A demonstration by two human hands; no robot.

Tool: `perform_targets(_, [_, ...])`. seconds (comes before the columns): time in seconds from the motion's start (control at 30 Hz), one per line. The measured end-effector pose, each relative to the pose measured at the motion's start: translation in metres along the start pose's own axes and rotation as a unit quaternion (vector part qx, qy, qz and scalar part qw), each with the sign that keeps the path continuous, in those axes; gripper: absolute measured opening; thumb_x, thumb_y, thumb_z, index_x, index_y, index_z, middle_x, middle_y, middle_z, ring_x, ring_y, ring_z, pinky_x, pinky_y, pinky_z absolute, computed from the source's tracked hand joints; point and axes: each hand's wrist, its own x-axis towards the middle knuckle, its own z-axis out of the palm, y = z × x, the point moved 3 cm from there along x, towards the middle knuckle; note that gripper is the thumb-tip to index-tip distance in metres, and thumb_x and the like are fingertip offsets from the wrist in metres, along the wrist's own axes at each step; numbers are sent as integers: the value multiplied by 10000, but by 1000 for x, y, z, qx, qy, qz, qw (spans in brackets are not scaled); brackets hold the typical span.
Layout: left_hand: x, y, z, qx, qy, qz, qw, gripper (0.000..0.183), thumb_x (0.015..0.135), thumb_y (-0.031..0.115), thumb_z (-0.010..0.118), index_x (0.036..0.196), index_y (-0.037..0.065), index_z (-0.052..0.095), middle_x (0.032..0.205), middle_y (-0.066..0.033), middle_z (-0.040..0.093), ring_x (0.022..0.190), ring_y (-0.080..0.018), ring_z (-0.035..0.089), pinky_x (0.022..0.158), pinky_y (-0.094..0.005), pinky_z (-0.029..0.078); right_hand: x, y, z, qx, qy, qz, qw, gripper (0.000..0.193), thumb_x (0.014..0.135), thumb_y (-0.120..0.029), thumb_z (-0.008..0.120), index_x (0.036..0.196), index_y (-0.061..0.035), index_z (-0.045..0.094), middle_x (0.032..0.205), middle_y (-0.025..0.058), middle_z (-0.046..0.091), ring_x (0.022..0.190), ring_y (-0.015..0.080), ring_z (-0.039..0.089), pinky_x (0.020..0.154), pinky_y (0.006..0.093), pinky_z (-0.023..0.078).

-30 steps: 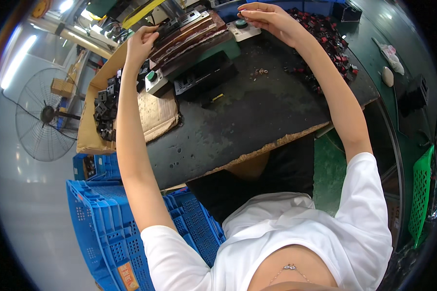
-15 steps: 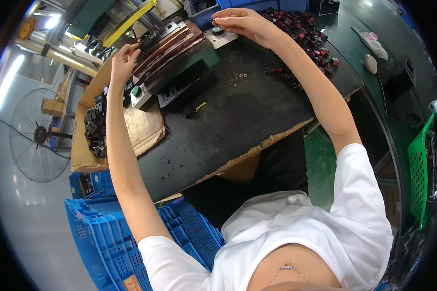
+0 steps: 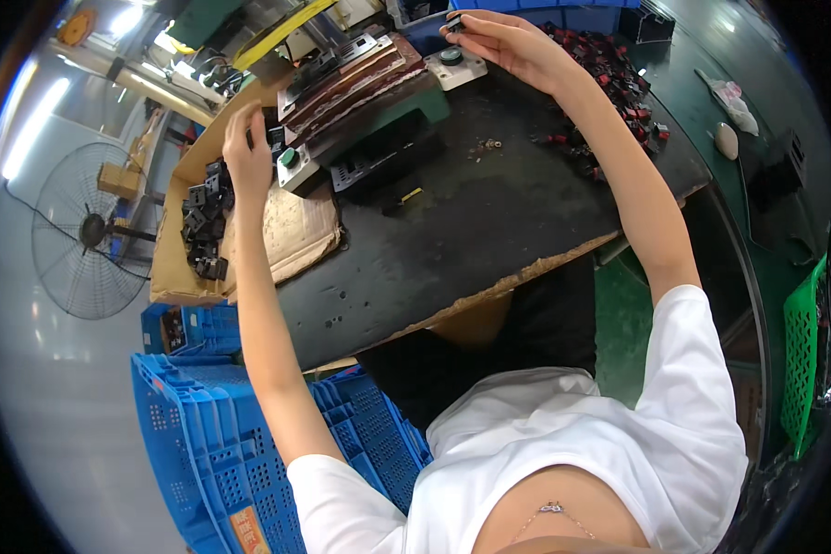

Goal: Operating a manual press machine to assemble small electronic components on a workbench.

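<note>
My right hand [image 3: 517,51] is raised at the far side of the bench, its thumb and fingers pinching a small black part [image 3: 454,24]. Just below that part is a round dark push button [image 3: 451,57] on a light base. At the left end of the press fixture [image 3: 365,97], my left hand [image 3: 247,159] has its fingers bent; what lies in them is hidden. It is close to a green button [image 3: 290,157] and the cardboard box [image 3: 171,263], which holds several black plastic parts [image 3: 203,217].
A heap of red and black parts [image 3: 609,92] covers the bench's far right. Small metal bits [image 3: 486,146] and a yellow-tipped tool [image 3: 411,196] lie on the dark bench top [image 3: 462,231]. Blue crates [image 3: 189,415] stand lower left, a green basket [image 3: 800,360] at right.
My right hand has come up off the dark push button, and a small black part now shows in its fingers. My left hand has shifted from the fixture's end toward the cardboard box.
</note>
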Motion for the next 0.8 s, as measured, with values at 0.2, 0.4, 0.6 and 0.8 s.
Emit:
perform_targets(0.2, [-47,14,6,-25,42,-28,998,211,833,70,508,1036,12,513,988,-135,539,831,-241,545,753,-322,426,5,6,-8,147,-112,-7,983,284,878,-138,482,1058,81,493,1083,162,526,1024,176,529,842,190,484])
perform_targets(0.4, [-66,-1,14,-54,7,-68,996,223,853,158,484,1024,17,512,946,-152,550,867,-282,536,781,-347,403,-1,7,0,162,-100,9,982,232,863,-90,498,1010,89,510,1074,178,527,1017,212,533,870,226,473])
perform_targets(0.6, [-72,-3,12,14,-33,-28,999,249,822,164,520,1037,40,498,918,-121,587,902,-294,537,807,-360,378,-9,5,6,-264,-22,-101,959,183,853,-154,542,937,8,561,954,83,581,930,131,553,820,227,447])
perform_targets(0.8, [-76,-3,1,63,-33,-66,995,336,784,200,566,1059,47,447,948,-111,566,956,-288,507,830,-395,358,-9,-7,38,-384,-56,-199,900,103,782,-74,627,858,-25,577,890,15,601,825,66,545,759,219,429])
